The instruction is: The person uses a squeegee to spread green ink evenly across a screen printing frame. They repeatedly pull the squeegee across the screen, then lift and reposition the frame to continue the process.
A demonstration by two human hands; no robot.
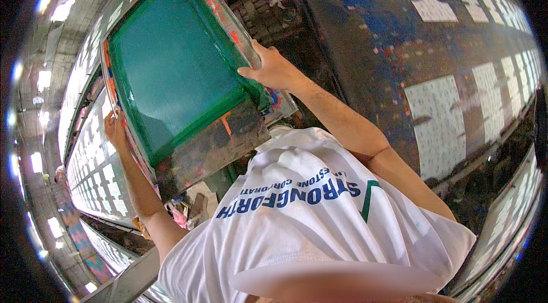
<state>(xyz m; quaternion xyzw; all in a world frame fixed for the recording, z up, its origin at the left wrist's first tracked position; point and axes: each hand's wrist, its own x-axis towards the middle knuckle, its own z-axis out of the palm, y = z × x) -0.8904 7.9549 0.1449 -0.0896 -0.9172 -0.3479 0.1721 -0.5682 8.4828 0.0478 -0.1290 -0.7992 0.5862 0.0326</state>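
A large screen-printing frame point(180, 63) with green mesh is tilted in front of me, its rim smeared with red, orange and blue paint. My right hand point(274, 69) grips the frame's right edge, with the thumb over the green border and the fingers going round the outer side. On the opposite edge, my left hand point(115, 127) is closed on the frame's left side; part of its fingers is hidden. A bare brown strip point(211, 143) stained with paint runs along the frame's near end, close to my white shirt.
To the right stretches a long dark table point(365, 69) with paint stains and rows of printed white pieces point(436, 123). Another long table with pale printed pieces point(94, 172) lies at the left. Pink and whitish scraps point(185, 211) sit below the frame's near end.
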